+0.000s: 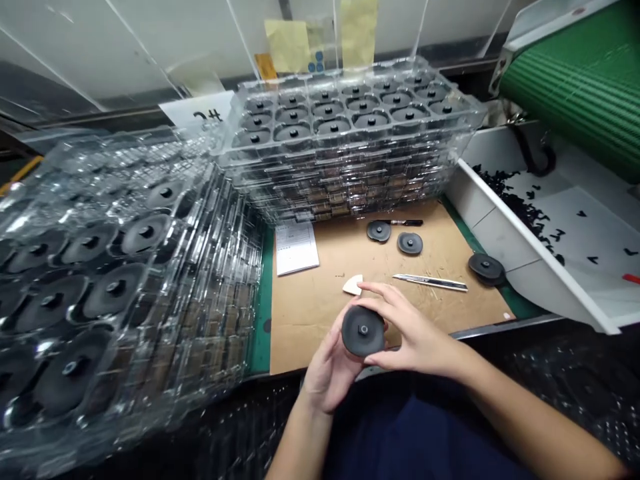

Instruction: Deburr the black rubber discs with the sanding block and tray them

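Note:
I hold a round black disc part (363, 331) with a small centre hub in both hands, just above the near edge of the brown cardboard sheet (320, 293). My left hand (327, 370) cups it from below and behind, fingers curled. My right hand (413, 330) grips its right edge, fingers wrapped over the top. Two more black discs (379, 231) (410, 243) lie on the cardboard further back, and a third (487, 268) rests at its right edge.
A stack of clear plastic trays (125, 267) holding black discs fills the left. Another tray stack (345, 133) stands behind. A utility knife (431, 283), a black pen (403, 223), a white wedge (353, 285) and a paper slip (297, 248) lie on the cardboard. A white bin (540, 247) and green conveyor (585, 80) are at right.

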A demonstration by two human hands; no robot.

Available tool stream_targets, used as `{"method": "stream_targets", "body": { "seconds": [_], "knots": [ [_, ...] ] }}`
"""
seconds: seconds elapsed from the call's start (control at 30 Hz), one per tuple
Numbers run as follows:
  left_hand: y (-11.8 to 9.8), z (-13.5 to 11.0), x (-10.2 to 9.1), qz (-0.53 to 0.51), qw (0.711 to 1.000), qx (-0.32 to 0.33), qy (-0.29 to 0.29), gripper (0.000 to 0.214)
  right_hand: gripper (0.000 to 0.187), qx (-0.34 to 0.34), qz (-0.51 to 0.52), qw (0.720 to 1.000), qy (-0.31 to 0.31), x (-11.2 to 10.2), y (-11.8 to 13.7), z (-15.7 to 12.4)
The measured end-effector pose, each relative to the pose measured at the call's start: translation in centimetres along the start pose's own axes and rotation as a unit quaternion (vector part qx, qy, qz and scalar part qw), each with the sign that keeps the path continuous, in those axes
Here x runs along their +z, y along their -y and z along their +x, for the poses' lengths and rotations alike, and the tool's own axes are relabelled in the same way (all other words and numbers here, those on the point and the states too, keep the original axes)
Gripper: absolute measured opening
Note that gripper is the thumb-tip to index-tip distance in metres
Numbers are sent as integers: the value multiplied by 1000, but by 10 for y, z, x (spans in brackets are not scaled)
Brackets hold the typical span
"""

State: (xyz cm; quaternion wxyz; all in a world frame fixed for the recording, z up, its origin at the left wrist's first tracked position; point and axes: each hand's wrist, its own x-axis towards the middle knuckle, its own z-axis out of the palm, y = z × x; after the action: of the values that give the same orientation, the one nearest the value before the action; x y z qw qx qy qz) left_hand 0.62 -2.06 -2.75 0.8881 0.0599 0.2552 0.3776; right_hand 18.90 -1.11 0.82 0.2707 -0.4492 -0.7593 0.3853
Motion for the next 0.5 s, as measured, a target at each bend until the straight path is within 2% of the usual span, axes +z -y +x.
{"method": "stream_targets", "body": {
  "seconds": [0.1, 0.2, 0.3, 0.4, 0.5],
  "knots": [
    [-9, 2, -16, 50, 996, -66, -20, 39, 70, 20, 63, 995, 78, -6, -9, 10],
    [-17, 7, -26, 50, 995, -90, -18, 36, 72, 19, 117, 985, 129, -5, -20, 22],
    [-21, 15, -28, 26, 994, -108, -4, 40, 72, 6, 158, 975, 155, -3, -31, 35],
    [-20, 21, -25, -40, 992, -117, 7, 42, 74, 6, 169, 970, 176, -5, -39, 45],
    [-20, 22, -21, -107, 989, -100, -3, 38, 73, 49, 148, 974, 166, -9, -47, 52]
  ]
}}
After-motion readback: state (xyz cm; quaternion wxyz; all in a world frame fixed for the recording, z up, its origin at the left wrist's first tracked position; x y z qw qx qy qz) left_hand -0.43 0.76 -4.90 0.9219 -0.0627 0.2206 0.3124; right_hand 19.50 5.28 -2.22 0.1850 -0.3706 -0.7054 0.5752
